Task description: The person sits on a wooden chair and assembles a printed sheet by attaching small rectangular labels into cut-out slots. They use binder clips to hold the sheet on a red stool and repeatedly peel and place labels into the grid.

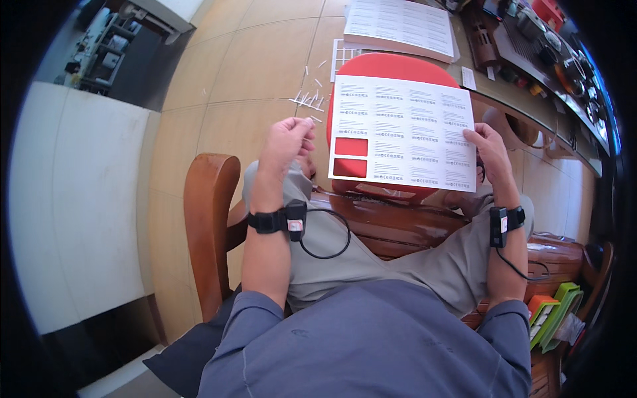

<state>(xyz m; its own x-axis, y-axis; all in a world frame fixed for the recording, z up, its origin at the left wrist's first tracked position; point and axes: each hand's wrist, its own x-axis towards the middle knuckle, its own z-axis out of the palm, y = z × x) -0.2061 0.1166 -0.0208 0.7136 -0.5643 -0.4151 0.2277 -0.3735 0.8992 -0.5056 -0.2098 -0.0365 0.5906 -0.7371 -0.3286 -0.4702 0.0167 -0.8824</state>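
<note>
A white printed sheet [403,132] with rows of small label blocks lies over a red plastic stool [398,64]. Two rectangular openings at its lower left let the red beneath show through. My right hand [490,149] grips the sheet's right edge, thumb on top. Left of the sheet and apart from it, my left hand [291,142] is raised with thumb and fingers drawn together; no object shows between them. Thin white paper strips [308,102] lie scattered on the floor just beyond that hand.
A thick stack of similar sheets [398,30] stands behind the stool, beside a white paper grid [342,57]. At right is a table [540,117] bearing a tea tray [527,37]. A wooden armrest [211,224] rises at my left; green and orange containers [555,313] sit at my right.
</note>
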